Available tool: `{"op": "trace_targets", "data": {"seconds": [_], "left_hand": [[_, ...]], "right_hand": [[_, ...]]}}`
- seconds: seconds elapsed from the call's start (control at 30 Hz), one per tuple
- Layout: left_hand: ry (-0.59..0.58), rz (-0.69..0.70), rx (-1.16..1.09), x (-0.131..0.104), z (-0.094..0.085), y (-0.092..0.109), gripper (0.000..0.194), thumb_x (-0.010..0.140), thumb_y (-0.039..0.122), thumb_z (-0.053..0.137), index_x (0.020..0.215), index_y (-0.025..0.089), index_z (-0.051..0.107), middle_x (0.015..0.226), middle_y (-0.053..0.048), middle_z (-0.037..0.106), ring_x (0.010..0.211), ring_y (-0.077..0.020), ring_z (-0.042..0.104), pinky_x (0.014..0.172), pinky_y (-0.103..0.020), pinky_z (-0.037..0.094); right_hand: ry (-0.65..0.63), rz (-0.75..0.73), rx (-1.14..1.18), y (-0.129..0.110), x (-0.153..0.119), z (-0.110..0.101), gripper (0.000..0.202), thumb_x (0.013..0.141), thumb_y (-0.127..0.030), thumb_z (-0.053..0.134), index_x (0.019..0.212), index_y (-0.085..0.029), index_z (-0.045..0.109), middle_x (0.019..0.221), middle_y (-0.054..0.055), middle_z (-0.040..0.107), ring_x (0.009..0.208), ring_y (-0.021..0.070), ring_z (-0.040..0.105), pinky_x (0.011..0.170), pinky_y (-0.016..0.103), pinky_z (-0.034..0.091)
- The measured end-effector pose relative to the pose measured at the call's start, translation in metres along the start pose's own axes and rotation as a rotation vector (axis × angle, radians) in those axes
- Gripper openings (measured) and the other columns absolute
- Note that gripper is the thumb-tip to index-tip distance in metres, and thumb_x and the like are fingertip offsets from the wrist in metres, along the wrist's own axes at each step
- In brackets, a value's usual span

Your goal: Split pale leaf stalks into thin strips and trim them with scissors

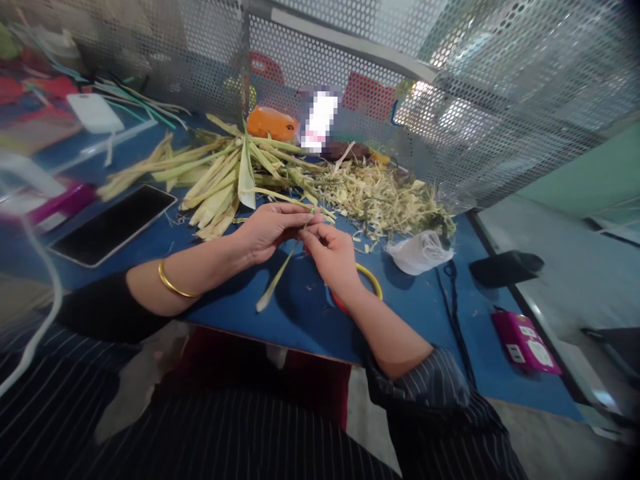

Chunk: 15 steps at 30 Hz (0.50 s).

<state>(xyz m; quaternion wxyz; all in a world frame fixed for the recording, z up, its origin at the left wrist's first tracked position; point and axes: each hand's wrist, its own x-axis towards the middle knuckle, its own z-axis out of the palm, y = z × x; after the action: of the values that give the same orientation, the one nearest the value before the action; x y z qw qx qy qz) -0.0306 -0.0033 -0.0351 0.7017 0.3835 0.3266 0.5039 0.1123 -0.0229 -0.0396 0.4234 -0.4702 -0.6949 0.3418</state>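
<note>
My left hand point(270, 230) and my right hand point(333, 253) meet above the blue table point(235, 300), fingertips pinched on a thin pale green husk strip point(277, 283). One end of the strip hangs down toward the table's front edge. Just behind my hands lies a pile of long yellow-green husks point(220, 180). A heap of shredded husk scraps point(385, 193) is to its right. Partly under my right hand sits a ring-shaped yellow and red handle point(370, 277); the rest of it is hidden.
A black phone point(114, 225) lies at the left. White thread point(420, 252), a black cylinder point(506, 268) and a magenta packet point(526, 341) are on the right. An orange packet point(271, 123) stands before the perforated metal screen point(200, 67).
</note>
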Motion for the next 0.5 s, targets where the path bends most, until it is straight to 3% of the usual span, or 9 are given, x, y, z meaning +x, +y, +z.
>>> {"op": "trace_targets", "data": {"seconds": [0.23, 0.5], "left_hand": [[0.079, -0.010, -0.043, -0.004, 0.004, 0.004, 0.014, 0.065, 0.014, 0.081, 0.077, 0.010, 0.075, 0.080, -0.007, 0.072, 0.074, -0.0120, 0.065, 0.076, -0.024, 0.051], [0.127, -0.061, -0.029, -0.006, 0.008, 0.008, 0.011, 0.065, 0.014, 0.079, 0.073, 0.010, 0.073, 0.077, -0.005, 0.071, 0.072, -0.0112, 0.064, 0.073, -0.023, 0.050]], "right_hand": [[-0.060, -0.089, -0.096, -0.005, 0.000, -0.010, 0.019, 0.081, -0.022, 0.052, 0.062, -0.019, 0.052, 0.062, -0.003, 0.049, 0.061, 0.0110, 0.042, 0.063, 0.025, 0.035], [-0.129, -0.122, -0.155, -0.009, -0.002, -0.013, 0.024, 0.084, -0.024, 0.052, 0.061, -0.020, 0.050, 0.059, -0.004, 0.046, 0.059, 0.0114, 0.041, 0.060, 0.026, 0.034]]}}
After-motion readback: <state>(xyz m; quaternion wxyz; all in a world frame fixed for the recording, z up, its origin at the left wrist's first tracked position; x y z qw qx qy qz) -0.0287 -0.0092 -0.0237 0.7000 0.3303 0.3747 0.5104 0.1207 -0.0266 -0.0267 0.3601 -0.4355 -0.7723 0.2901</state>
